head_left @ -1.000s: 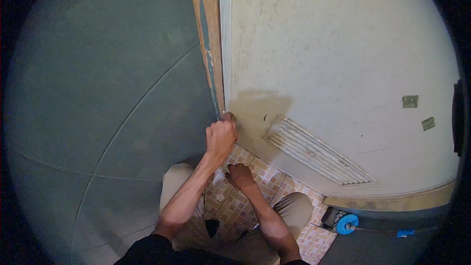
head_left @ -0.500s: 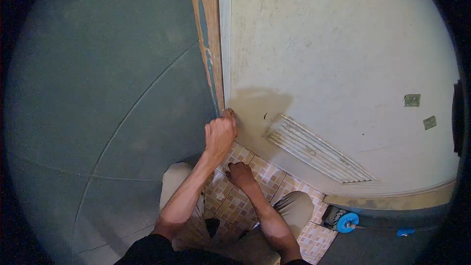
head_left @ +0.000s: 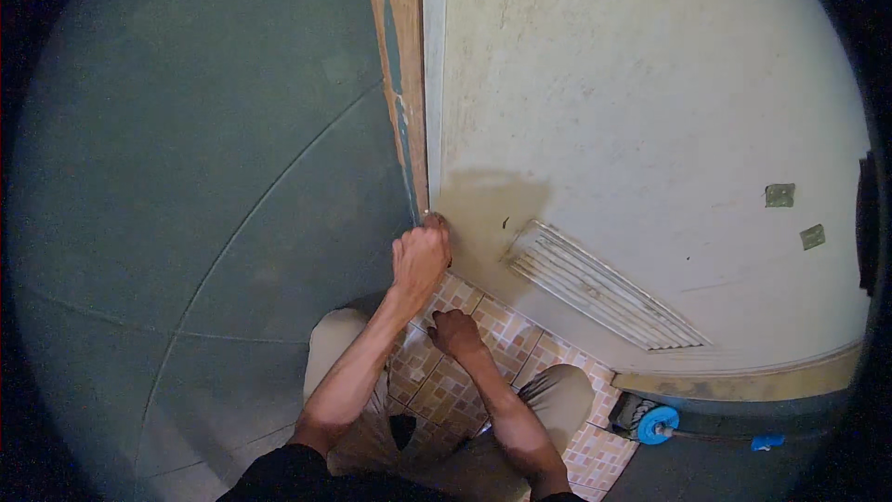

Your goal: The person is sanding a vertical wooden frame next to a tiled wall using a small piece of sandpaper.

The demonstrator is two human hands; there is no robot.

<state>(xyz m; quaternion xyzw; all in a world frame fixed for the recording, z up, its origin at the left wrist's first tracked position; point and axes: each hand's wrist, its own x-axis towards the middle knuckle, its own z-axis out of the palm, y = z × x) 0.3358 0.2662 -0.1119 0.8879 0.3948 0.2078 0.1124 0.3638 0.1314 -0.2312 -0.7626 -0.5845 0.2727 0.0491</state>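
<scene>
My left hand [head_left: 421,258] is closed at the lower part of the wooden door frame strip [head_left: 409,130], where bare brown wood shows beside patches of dark green paint. Its fingertips press in at the corner between that strip and the pale door [head_left: 641,121]; whatever they hold is hidden. Lower down, my right hand [head_left: 455,333] hangs curled over the tiled floor [head_left: 474,302], back of the hand up. Its palm is out of sight, so I cannot tell if anything is in it.
A louvred vent [head_left: 609,285] is set low in the door. Dark green wall [head_left: 214,121] fills the left side. At lower right lie a blue disc [head_left: 659,425] with a rod and a small blue piece [head_left: 767,442]. My bent knees [head_left: 562,400] flank the tiles.
The view has shifted slightly, so the wooden strip and door sit a little farther right. My left hand stays at the strip's lower end; my right hand holds its place.
</scene>
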